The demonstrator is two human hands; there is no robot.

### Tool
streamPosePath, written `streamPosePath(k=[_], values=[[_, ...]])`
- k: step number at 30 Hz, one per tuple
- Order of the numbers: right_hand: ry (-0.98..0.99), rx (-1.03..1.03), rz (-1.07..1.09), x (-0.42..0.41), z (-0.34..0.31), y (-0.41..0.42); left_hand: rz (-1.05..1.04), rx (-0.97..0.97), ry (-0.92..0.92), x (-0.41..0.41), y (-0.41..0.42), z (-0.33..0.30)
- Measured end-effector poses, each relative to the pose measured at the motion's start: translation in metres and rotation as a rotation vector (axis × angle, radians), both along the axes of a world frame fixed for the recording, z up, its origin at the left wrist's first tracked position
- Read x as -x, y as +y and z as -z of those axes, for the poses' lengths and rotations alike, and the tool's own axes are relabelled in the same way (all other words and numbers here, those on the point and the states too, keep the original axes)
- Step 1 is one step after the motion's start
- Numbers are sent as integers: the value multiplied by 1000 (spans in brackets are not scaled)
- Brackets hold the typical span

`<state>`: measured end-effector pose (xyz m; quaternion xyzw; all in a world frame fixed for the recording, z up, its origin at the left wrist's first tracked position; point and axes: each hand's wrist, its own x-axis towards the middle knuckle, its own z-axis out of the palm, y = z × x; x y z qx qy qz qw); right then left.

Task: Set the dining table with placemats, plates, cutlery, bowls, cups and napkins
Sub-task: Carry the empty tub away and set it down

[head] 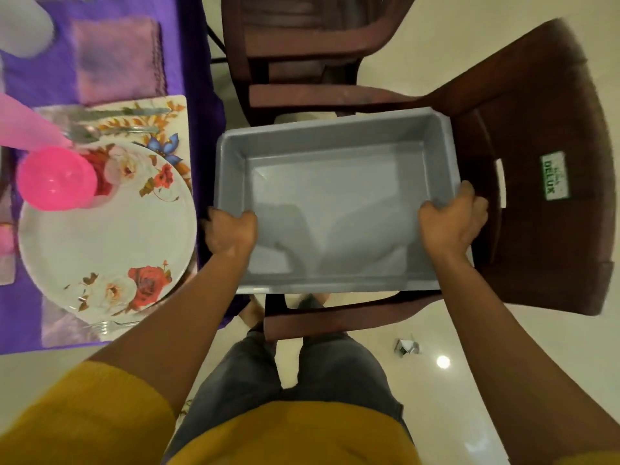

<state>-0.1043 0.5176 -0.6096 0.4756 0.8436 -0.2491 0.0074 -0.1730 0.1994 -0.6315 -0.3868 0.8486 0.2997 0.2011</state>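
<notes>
From the head view, our left hand (231, 231) and right hand (451, 218) curl their fingers over the rims of an empty grey tub (335, 182), above a brown chair (536, 129). On the desk (23, 313) at left, a floral plate (110, 236), pink bowl (55, 177), forks (114, 129) and napkin (117, 58) lie set; this place looks nearly finished.

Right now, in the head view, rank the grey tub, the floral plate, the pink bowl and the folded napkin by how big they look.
1. grey tub, largest, though it is held nearer the camera
2. floral plate
3. folded napkin
4. pink bowl
The napkin and the bowl look close in size, so their order is unsure.
</notes>
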Motion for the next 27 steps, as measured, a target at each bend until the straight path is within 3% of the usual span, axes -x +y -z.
streamPosePath(k=[7,16,27], values=[[1,-153,9,-4,-59,8,52,-64,34,-10,14,-47],[156,-165,104,-29,-113,15,70,-213,252,-17,7,-92],[319,-34,263,-92,-138,-54,181,-4,464,8,-27,-147]])
